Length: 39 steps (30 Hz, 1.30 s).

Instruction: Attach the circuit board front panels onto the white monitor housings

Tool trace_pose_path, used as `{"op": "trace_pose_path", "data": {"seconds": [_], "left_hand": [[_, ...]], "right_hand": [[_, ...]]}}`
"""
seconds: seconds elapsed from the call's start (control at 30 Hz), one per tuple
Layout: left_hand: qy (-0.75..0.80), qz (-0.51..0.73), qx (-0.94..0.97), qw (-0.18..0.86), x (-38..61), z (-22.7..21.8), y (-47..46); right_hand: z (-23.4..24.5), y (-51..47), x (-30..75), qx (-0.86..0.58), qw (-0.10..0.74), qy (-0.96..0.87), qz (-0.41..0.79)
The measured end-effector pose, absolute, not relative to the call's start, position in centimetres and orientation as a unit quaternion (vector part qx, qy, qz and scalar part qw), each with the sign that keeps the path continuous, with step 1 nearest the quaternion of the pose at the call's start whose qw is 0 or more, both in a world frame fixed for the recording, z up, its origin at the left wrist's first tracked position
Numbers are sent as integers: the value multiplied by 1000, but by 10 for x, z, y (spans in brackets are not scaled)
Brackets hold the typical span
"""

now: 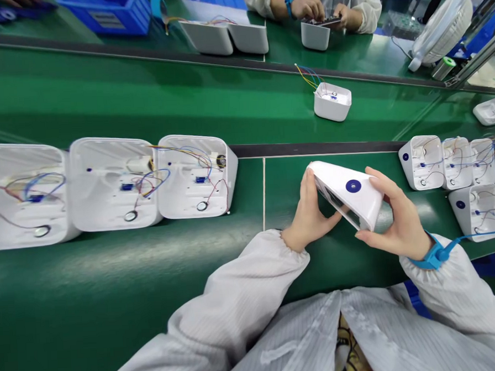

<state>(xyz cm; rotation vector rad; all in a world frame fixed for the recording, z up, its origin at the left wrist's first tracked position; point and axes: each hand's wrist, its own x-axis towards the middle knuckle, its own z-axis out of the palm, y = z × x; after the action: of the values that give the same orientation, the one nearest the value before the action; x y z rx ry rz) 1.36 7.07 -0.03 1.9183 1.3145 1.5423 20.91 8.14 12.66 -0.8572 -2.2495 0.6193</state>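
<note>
White plastic case (pixel 351 196) is tilted between your fingers, up over the green bench (pixel 124 286). Your left hand (pixel 310 212) grips one end, and your right hand (pixel 401 219) has thumb and fingers clamped on the other.

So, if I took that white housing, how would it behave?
The white housing is probably stiff: its walls look unbent between the left hand and right hand. It's likely light for its size, since its open side suggests a hollow shell. Its glossy surface may be slippery.

Wht pinstriped coat (pixel 233 308) is worn w/ blue R-wrist strap (pixel 430 258).
</note>
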Motion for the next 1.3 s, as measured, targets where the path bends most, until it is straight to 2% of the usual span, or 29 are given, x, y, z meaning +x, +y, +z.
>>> {"op": "trace_pose_path", "data": {"seconds": [0.23,0.37,0.5,0.67,0.8,0.97,1.1,1.2,1.3], "left_hand": [[421,529,700,230,7,11,72],[384,537,706,256,2,18,74],[420,536,685,261,-2,16,72],[452,561,645,256,-1,15,73],[475,572,612,269,4,14,76],[509,552,604,269,3,16,82],[512,534,615,274,-2,20,87],[504,530,627,269,-4,23,88],[494,527,640,262,-4,24,88]], "right_hand": [[129,90,220,-478,316,-782,246],[121,97,228,-548,320,-699,330],[107,101,232,-573,334,-611,431],[95,111,225,-581,311,-533,530],[85,126,216,-553,367,-485,569],[67,181,217,-586,472,-383,536],[60,263,212,-592,521,-372,489],[58,314,197,-614,537,-434,382],[50,325,177,-616,554,-487,276]]}}
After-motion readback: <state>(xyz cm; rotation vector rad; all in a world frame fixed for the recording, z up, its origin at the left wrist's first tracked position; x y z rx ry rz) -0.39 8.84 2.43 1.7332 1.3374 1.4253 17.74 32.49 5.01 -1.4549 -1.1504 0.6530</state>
